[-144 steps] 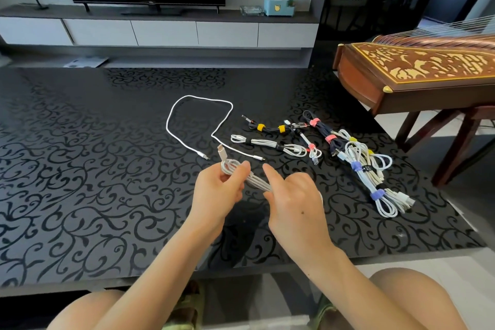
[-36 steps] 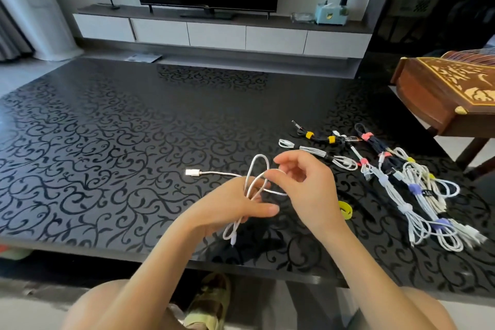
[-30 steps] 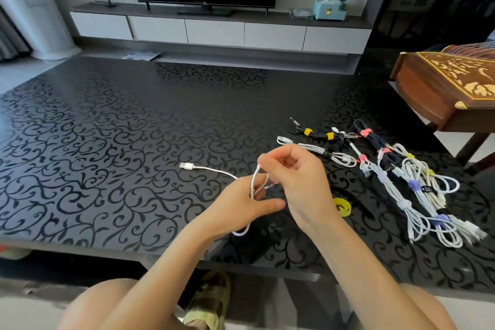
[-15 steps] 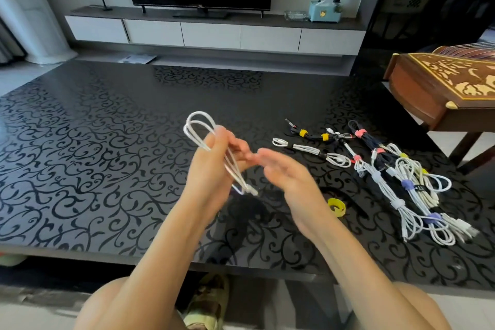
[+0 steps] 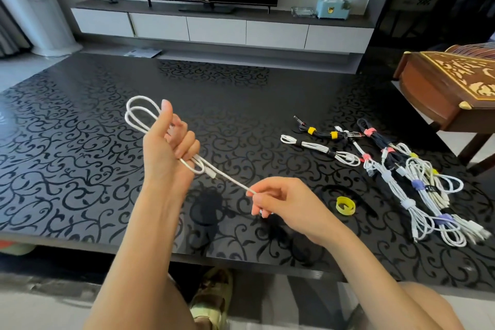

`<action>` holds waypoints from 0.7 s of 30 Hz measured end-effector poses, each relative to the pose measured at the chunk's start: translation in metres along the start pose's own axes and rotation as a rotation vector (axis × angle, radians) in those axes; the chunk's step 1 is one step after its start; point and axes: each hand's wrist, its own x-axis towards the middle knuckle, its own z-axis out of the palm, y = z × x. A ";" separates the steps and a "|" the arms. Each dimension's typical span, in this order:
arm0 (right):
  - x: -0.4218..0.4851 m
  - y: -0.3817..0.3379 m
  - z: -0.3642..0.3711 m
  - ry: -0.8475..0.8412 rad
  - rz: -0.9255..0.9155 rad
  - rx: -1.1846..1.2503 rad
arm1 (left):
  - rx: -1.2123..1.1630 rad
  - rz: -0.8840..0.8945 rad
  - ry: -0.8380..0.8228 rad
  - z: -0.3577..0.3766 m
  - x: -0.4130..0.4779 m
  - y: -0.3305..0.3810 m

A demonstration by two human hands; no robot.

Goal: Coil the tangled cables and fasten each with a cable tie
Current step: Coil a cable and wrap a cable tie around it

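Note:
My left hand (image 5: 167,153) grips a white cable (image 5: 136,112) folded into long loops, held above the black patterned table (image 5: 80,158). The loops stick out past my thumb toward the far left. One strand of that cable runs down and right to my right hand (image 5: 284,202), which pinches its end. A rolled yellow cable tie (image 5: 345,205) lies on the table just right of my right hand, with a black strap (image 5: 361,199) beside it.
Several coiled cables with coloured ties (image 5: 396,169) lie in a row at the table's right. A wooden stringed instrument (image 5: 450,88) stands on legs past the right edge. A TV console (image 5: 214,24) runs along the far wall.
The loose cable was gathered into loops in my left hand and lifted off the table. My right hand has drawn away down and right, pulling one strand out straight.

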 end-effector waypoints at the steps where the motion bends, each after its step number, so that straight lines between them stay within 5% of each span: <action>1: 0.000 -0.001 0.001 -0.003 0.000 -0.027 | 0.143 0.076 0.036 0.000 -0.001 0.001; 5: -0.001 -0.001 0.007 0.017 -0.018 -0.387 | 1.067 0.566 0.187 -0.001 -0.011 -0.013; 7: -0.003 0.002 0.006 0.056 -0.068 -0.667 | 1.241 0.694 0.268 -0.003 -0.014 -0.016; 9: -0.008 -0.001 0.001 0.112 -0.116 -0.675 | 1.227 0.709 0.333 -0.007 -0.009 -0.011; 13: -0.015 -0.004 -0.006 0.107 -0.229 -0.671 | 1.370 0.394 0.143 -0.010 -0.007 -0.004; 18: -0.013 -0.003 -0.009 0.204 -0.338 -0.629 | 1.035 -0.399 -0.306 0.004 -0.022 -0.028; 21: -0.013 -0.008 -0.012 0.273 -0.323 -0.461 | 1.016 -0.499 -0.642 0.007 -0.036 -0.048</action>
